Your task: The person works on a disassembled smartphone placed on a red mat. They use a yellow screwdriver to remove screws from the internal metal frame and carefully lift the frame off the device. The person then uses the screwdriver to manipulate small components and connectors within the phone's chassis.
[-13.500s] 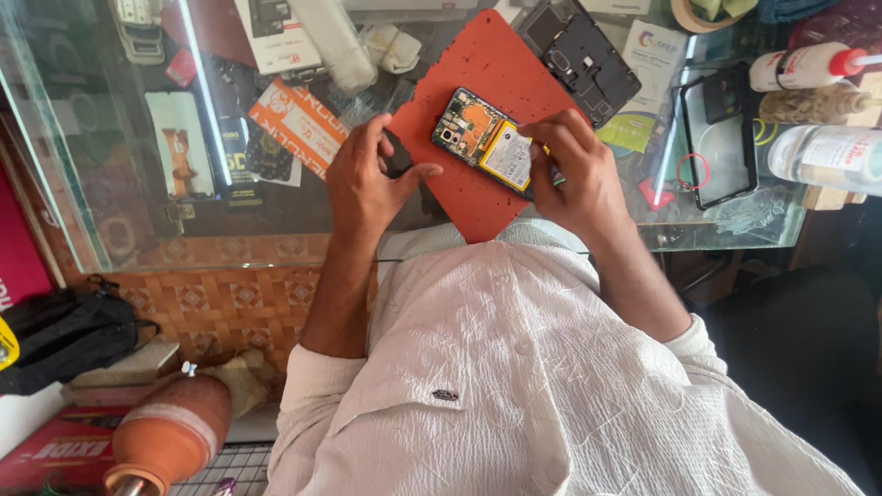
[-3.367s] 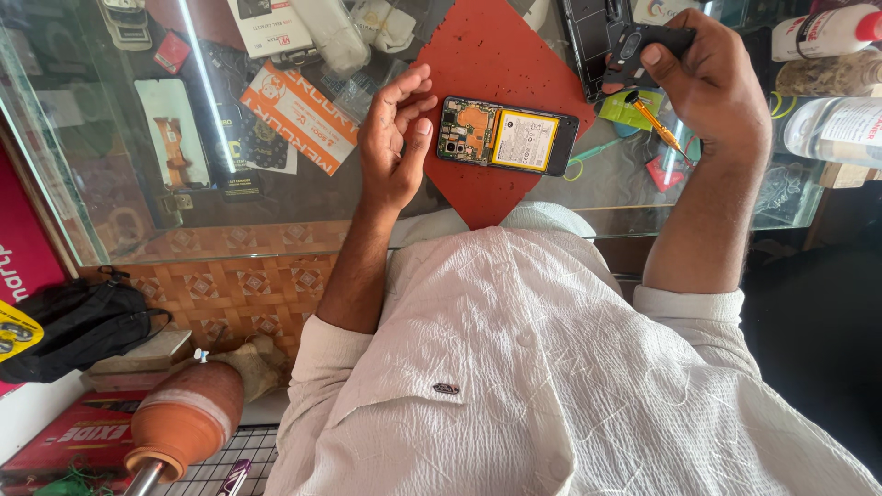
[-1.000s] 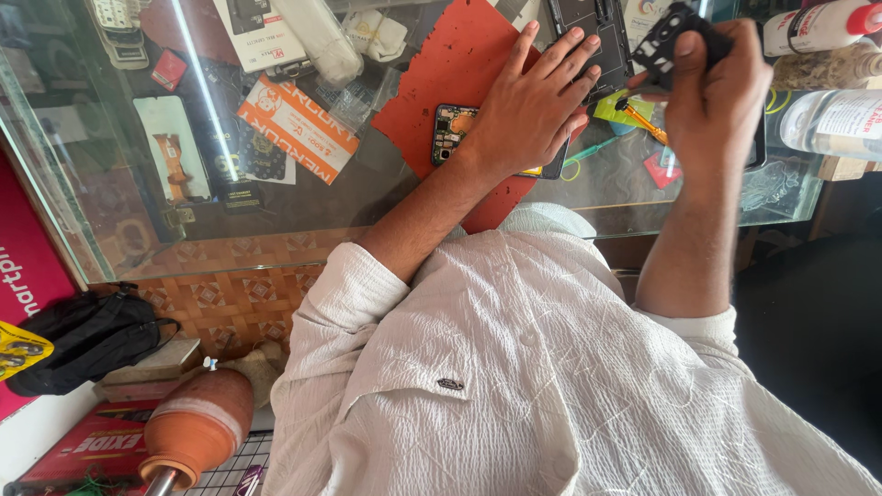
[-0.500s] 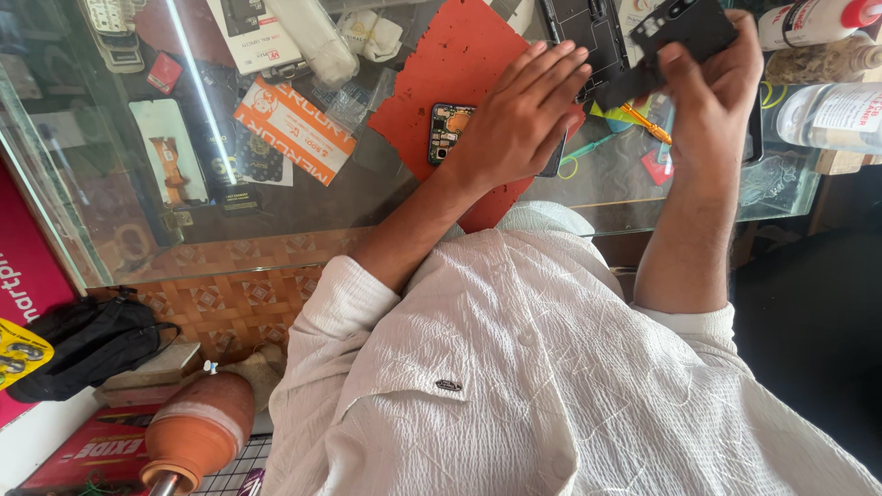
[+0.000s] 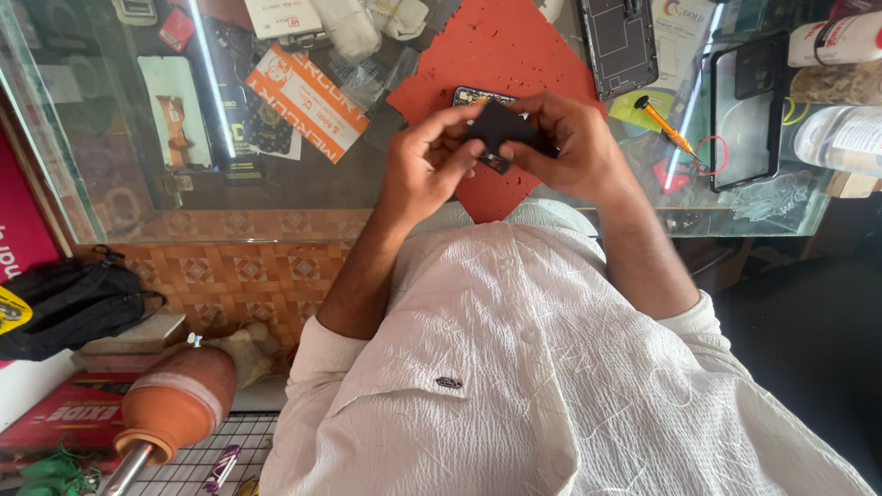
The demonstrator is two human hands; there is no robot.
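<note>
1. Black flat part (image 5: 503, 129) is sitting between both hands, held above the red mat (image 5: 514, 64) at the near edge of the glass counter (image 5: 303, 184).
2. Left hand (image 5: 427, 170) is pinching the part's left edge, thumb and fingers closed together on it.
3. Right hand (image 5: 574, 147) is clamping the part's right side, its fingers curling over and hiding most of that end.
4. An opened phone (image 5: 480, 95) is lying on the mat just beyond the hands; only its far top edge is showing, the rest being covered by the part and the fingers.
5. A dark phone frame (image 5: 620, 41) is resting far right on the mat, its top cut off by the picture edge.
6. An orange-handled screwdriver (image 5: 663, 124) is lying to the right of the right hand, near a phone in a clear case (image 5: 749, 106).
7. White bottles (image 5: 841, 92) at the far right are being cropped by the edge.
8. What the black part exactly is cannot be made out.
</note>
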